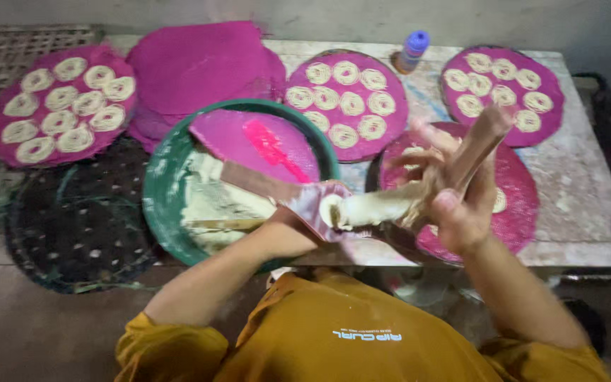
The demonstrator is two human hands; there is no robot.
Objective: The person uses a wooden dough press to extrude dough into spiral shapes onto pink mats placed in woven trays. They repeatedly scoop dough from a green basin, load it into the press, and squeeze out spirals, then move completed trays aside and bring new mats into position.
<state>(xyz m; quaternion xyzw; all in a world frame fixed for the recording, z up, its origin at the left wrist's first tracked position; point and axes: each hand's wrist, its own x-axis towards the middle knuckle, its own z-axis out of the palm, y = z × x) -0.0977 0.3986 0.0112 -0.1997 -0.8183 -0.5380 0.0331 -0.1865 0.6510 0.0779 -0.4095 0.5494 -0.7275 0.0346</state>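
The dough (373, 207), a pale roll, sits between the two hands above the front edge of the table (581, 205), just right of the green bowl (160, 205) (more dough lies inside it). The left hand (298, 216) is clenched around a flat wooden paddle (263, 182) whose end touches the roll. The right hand (454, 201) grasps a wooden press (479, 141), over a pink mat (518, 212).

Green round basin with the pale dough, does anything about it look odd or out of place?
Yes. A pink round mat with a bright pink spatula on it lies tilted inside the green round basin, propped on the rim above the pale dough, unlike the other mats, which lie flat on the table. Nothing looks spilled.
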